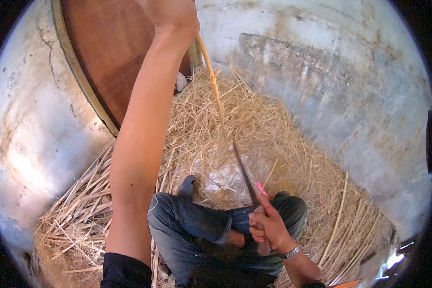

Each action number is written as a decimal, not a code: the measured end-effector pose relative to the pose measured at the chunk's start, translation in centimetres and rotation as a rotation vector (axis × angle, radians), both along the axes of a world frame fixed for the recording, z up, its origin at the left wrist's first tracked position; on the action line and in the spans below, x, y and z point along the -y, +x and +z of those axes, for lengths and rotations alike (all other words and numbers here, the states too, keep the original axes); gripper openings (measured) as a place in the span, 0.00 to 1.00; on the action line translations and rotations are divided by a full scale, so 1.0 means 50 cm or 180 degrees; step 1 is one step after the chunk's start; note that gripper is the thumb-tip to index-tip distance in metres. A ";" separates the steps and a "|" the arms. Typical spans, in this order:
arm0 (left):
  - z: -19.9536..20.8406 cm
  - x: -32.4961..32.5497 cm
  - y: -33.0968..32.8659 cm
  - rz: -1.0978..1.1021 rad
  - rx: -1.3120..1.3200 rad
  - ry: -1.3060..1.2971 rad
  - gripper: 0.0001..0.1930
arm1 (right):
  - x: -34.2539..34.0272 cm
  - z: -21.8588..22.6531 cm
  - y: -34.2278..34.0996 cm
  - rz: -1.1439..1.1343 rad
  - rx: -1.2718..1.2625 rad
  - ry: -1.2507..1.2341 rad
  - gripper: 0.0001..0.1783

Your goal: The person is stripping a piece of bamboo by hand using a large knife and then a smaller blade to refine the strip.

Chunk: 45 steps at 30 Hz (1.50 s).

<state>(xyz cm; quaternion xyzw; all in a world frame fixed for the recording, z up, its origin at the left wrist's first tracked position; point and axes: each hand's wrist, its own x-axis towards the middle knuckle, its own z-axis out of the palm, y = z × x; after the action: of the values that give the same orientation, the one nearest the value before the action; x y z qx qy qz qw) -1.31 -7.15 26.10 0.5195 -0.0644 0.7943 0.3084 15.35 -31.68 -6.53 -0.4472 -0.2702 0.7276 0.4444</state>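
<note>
Left hand (pixel 175 17) raised high, arm outstretched, fist closed on pale cane (pixel 216 91); right hand (pixel 269 225) low, gripping dark blade (pixel 245 175) against cane.

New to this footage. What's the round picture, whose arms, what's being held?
One camera, worn on a person's head, looks down through a fisheye lens, so the picture is round and straight edges bend. There is no machine: both arms are the wearer's own. The left hand is raised at the top edge, pinching one end of a long pale stalk. The right hand, with a wristwatch, has its grip closed on a knife whose blade meets the stalk lower down. The person squats in jeans on a floor covered in straw. Stained walls and a brown wooden board stand around.
</note>
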 end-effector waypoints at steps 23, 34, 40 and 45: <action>-0.045 -0.067 0.077 -0.0018 -0.0089 0.0305 0.30 | -0.134 0.284 0.032 0.0426 0.0339 0.0443 0.32; -0.047 -0.102 0.096 0.0152 0.0038 0.0365 0.29 | -0.138 0.211 0.003 0.0183 0.1188 0.1568 0.31; -0.061 -0.094 0.033 -0.1169 0.0088 0.0309 0.29 | -0.120 0.372 0.042 -0.1262 -0.0504 0.1692 0.28; -0.046 -0.089 0.048 -0.0060 -0.0019 0.0172 0.29 | -0.137 0.282 0.003 -0.1912 -0.0366 0.3062 0.29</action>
<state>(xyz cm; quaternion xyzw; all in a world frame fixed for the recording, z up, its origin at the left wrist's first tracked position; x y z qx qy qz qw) 1.08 -2.68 23.79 0.5293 -0.0899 0.7878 0.3018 15.49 -24.84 7.56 -0.2114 -0.4075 0.3875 0.7994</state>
